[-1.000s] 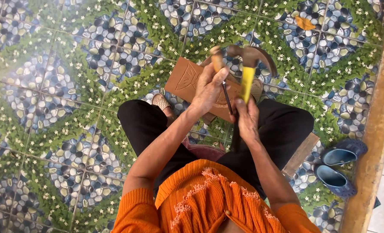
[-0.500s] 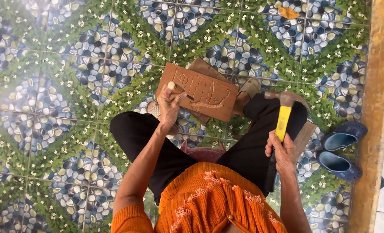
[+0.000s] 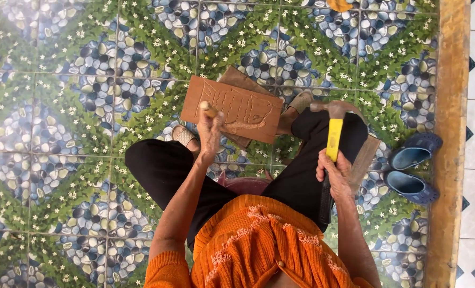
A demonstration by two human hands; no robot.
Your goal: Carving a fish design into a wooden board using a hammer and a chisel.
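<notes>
While the left hand [image 3: 210, 130] stays clamped on a chisel [image 3: 209, 110] at the wooden board [image 3: 232, 108], the right hand [image 3: 334, 173] has dropped the hammer [image 3: 332, 130] to 3 o'clock. Striking has paused, and the carved board lies on the floor at 12 o'clock.

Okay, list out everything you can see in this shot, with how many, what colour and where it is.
Carved wooden board: one, brown, on the floor ahead of the knees, over another brown board.
Chisel: one, pale wooden handle, in the left hand at the board's near edge.
Hammer: one, yellow handle, metal head, in the right hand above the right leg.
Clogs: two, blue, by the right side.
Sandals: two, beige, on the feet.
Floor tiles: many, green leaves and blue pebbles pattern.
Wooden strip: one, tan, right edge.
Left hand: grips the chisel.
Right hand: grips the hammer.
</notes>
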